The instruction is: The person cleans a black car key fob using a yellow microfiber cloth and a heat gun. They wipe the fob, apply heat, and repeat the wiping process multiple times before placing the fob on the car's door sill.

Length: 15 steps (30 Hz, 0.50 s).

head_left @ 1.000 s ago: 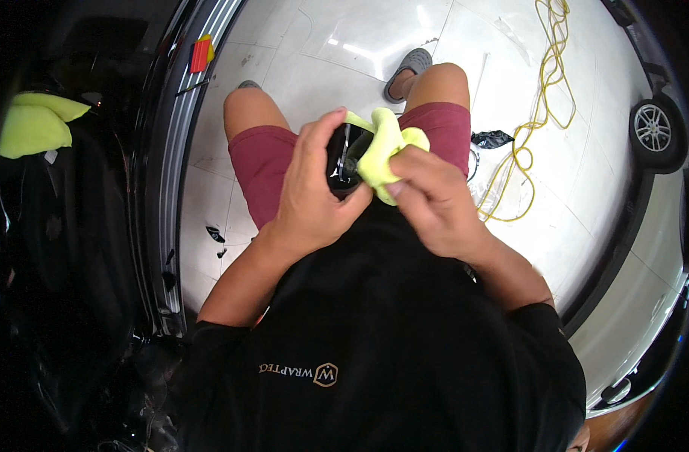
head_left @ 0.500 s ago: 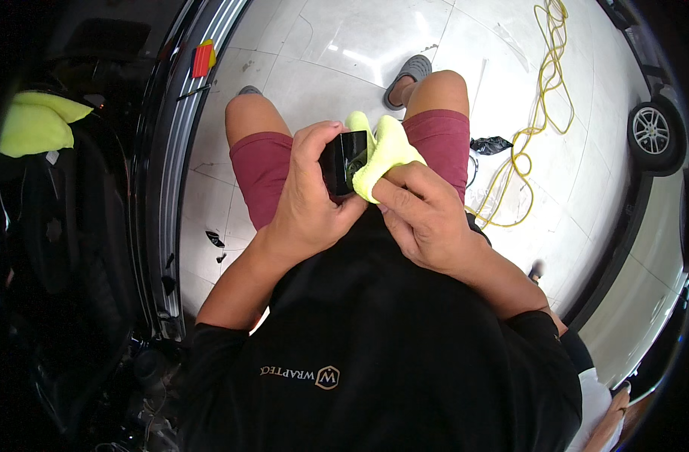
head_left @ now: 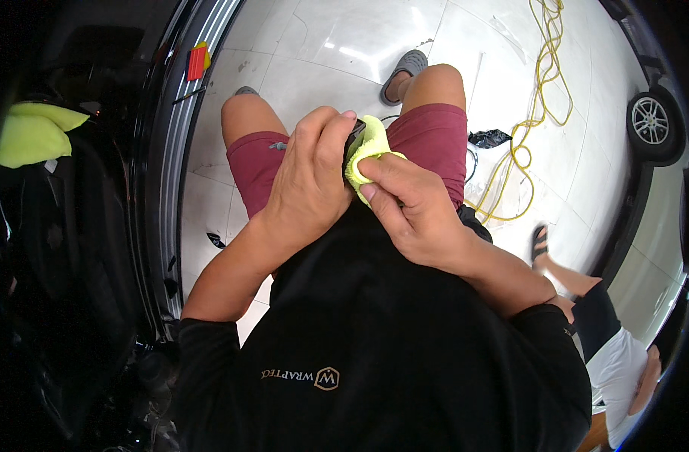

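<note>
My left hand [head_left: 314, 162] is wrapped round a glossy black piece [head_left: 355, 132], of which only an edge shows beyond my fingers; its kind is hidden. Pinched in my right hand [head_left: 412, 203] is a yellow-green microfiber cloth [head_left: 371, 141], pressed against the right side of that black piece. Both hands meet in front of my body, above my lap. On the metal door sill to the left lie a red squeegee [head_left: 197, 63] and a thin black tool [head_left: 189, 95].
Another yellow-green cloth [head_left: 36, 135] lies on the dark car interior at left. A yellow hose or cord [head_left: 542, 113] and a crumpled black scrap [head_left: 490, 138] are on the tiled floor. Right, a person [head_left: 615, 354] stands by a light-coloured car with a wheel [head_left: 651, 129].
My left hand has turned, so its back now covers most of the black piece. The cloth is bunched closer against it. The person at right has come further into view.
</note>
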### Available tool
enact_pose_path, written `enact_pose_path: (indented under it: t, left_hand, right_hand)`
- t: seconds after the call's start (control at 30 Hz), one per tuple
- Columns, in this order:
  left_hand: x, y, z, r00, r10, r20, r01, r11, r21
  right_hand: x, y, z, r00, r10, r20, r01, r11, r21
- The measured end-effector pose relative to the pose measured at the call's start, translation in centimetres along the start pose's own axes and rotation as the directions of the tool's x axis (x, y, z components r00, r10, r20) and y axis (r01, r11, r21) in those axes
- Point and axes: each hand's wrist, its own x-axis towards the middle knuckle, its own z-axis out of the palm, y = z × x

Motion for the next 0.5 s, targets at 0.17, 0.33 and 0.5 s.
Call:
enact_pose_path:
  t: [0.17, 0.33, 0.5]
  left_hand:
    - [0.2, -0.3, 0.0, 0.983, -0.110, 0.145, 0.123, 0.988, -0.089]
    - [0.3, -0.9, 0.3, 0.936, -0.341, 0.086, 0.351, 0.899, -0.261]
    - [0.5, -0.9, -0.7, 0.922, -0.384, 0.049, 0.378, 0.865, -0.330]
  right_hand:
    - [1.0, 1.0, -1.3, 0.988, -0.082, 0.128, 0.112, 0.963, -0.246]
    - [0.9, 2.8, -6.5, 0.825, 0.556, -0.103, -0.380, 0.681, 0.626]
    - [-3.5, 6.1, -9.7, 0.866, 0.489, -0.105, -0.217, 0.555, 0.803]
